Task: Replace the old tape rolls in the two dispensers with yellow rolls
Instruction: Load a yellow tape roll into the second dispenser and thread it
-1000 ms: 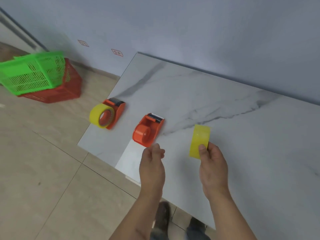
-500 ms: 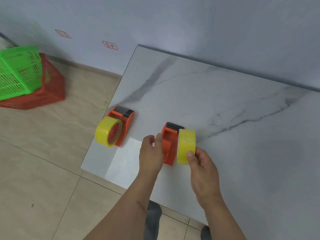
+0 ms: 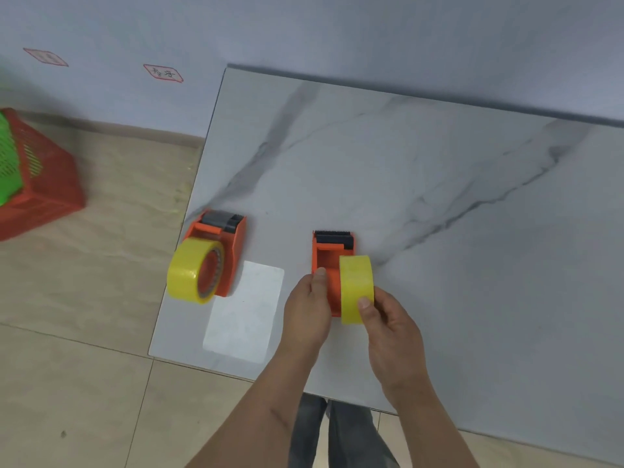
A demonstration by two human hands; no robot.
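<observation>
right grip (image 3: 388, 319) pinches glossy yellow roll (image 3: 356, 288) against orange dispenser (image 3: 329, 261).

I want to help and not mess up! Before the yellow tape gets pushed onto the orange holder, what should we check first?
1. Right hand has a firm grip on the loose yellow roll: ok, thumb and fingers pinch it.
2. Left hand steadies the near dispenser: ok, it holds the dispenser's left side.
3. Near dispenser has no old roll in it: ok, none shows in front of the yellow roll.
4. Roll's hole lines up with the hub: cannot tell, the roll hides the hub.
5. Tape unwinds toward the toothed blade: cannot tell, no loose end shows.
6. Far dispenser already carries its yellow roll: ok.
</observation>
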